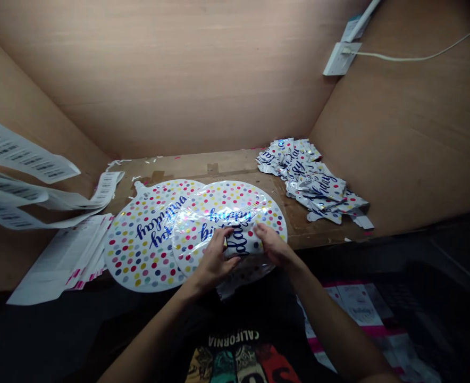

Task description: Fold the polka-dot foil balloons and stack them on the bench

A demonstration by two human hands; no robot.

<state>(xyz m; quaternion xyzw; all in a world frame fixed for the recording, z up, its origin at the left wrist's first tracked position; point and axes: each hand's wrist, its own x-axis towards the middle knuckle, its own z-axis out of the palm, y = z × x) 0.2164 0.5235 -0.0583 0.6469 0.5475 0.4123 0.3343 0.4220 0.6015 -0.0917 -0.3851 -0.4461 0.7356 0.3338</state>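
Observation:
Between my two hands is a folded foil balloon (243, 240), white with coloured dots and dark blue lettering. My left hand (216, 255) grips its left edge between thumb and fingers. On the opposite edge, my right hand (273, 244) pinches it. Beneath lies a flat round foil balloon (227, 197) with the same dots and lettering. It overlaps another flat dotted balloon (139, 260) to its left, whose neck points to the back. The front part of the upper flat balloon is partly hidden by my hands.
A heap of folded dotted balloons (315, 181) lies at the right of the cardboard-covered table (235, 165). Barcode label strips (31, 165) hang at left, above a stack of white paper sleeves (71, 255). Wooden panels enclose the back and sides. Printed packets (358, 303) lie lower right.

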